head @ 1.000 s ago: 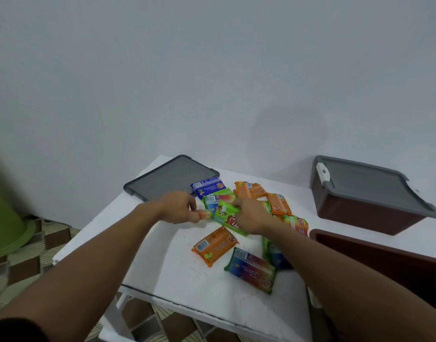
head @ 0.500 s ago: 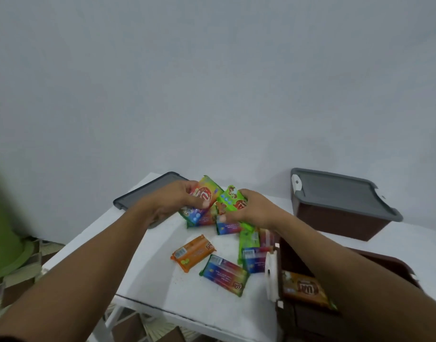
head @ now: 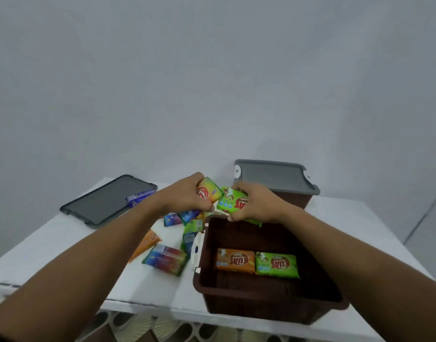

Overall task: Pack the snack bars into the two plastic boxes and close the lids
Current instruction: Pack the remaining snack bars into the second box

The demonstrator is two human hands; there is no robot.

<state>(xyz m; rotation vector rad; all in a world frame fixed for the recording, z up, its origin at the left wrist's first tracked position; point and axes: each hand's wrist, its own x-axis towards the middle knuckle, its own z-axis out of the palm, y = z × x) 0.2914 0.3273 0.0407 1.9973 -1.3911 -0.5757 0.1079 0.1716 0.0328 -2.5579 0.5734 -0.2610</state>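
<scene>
Desk [head: 63, 243]: white, against a grey wall. L hand [head: 184, 197]: fingers curled round a rainbow-wrapped bar [head: 212, 192], held off the desk just beyond the far rim of the open brown box [head: 268, 301]. R hand [head: 255, 206]: fingers and thumb grip a green bar [head: 233, 203], held over that same far rim, just beside the L hand's bar. Open brown box: front right of desk, no lid, white latch [head: 196, 250] on its left wall. Inside, 2 bars lie flat side by side, touching: orange boxed bar [head: 235, 260] at left, green boxed bar [head: 277, 264] at right. Second brown box [head: 296, 201]: rear of desk, behind the hands, fitted grey lid [head: 273, 176] on top. Loose grey lid [head: 105, 201]: flat at desk's rear left, w/ a blue bar [head: 140, 195] at its right edge; on it or against it, cannot tell. Loose bars left of open box: multicolour bar [head: 166, 259] nearest the front, orange bar [head: 147, 243] partly hidden by L forearm, more in blue and green under the hands, count unclear.
</scene>
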